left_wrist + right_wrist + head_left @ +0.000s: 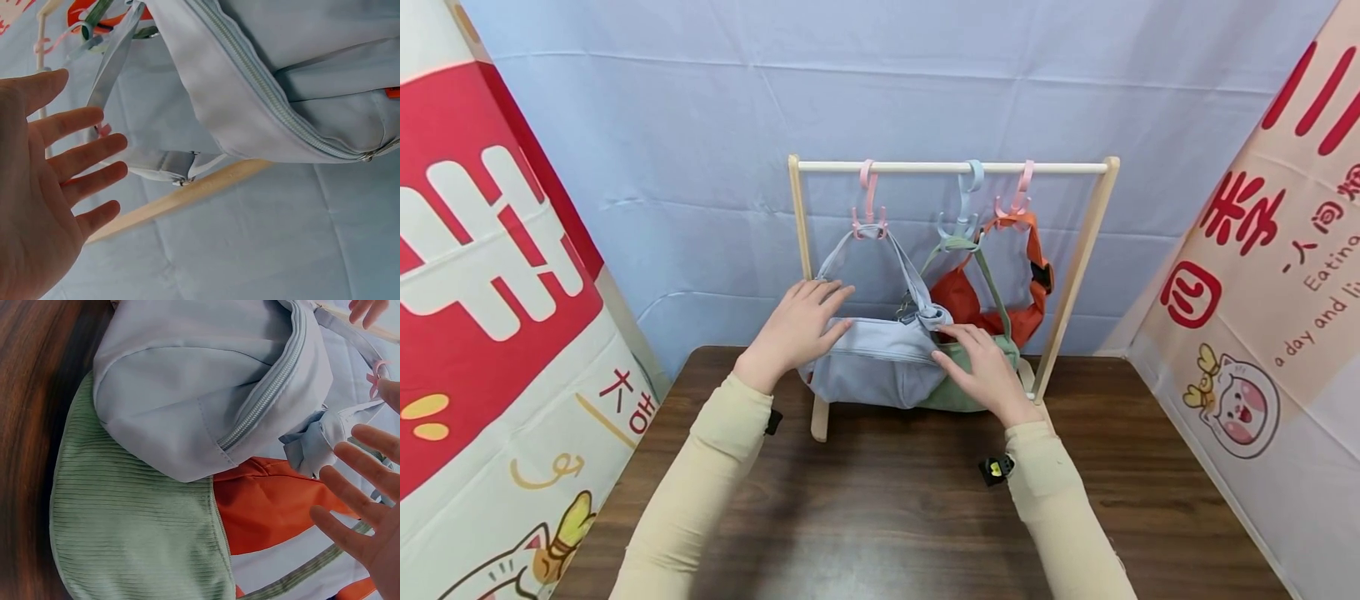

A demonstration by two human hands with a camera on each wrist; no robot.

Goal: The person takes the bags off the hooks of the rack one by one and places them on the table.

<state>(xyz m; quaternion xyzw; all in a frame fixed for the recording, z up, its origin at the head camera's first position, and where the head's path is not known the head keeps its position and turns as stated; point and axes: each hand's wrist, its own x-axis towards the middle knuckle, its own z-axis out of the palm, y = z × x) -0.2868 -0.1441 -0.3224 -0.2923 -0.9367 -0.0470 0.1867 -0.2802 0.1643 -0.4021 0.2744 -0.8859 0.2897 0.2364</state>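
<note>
A light grey-blue bag (876, 367) with a zipper hangs by its strap from a pink hook (869, 221) on a wooden rack. Its strap is knotted (934, 317) near the bag's right end. My left hand (797, 325) is beside the bag's upper left, fingers spread and relaxed, with nothing in the palm in the left wrist view. Near the knot my right hand (985, 367) has its fingers extended, holding nothing. Behind that hand hang a green corduroy bag (137, 512) on a blue hook (962, 208) and an orange bag (955, 296) on another pink hook (1021, 196).
The rack's white bar (910, 167) runs across wooden posts (1078, 275), with feet on the dark wooden table (865, 517). A pale blue cloth (700, 167) hangs behind it. Printed cloths with red designs (497, 250) stand at both sides.
</note>
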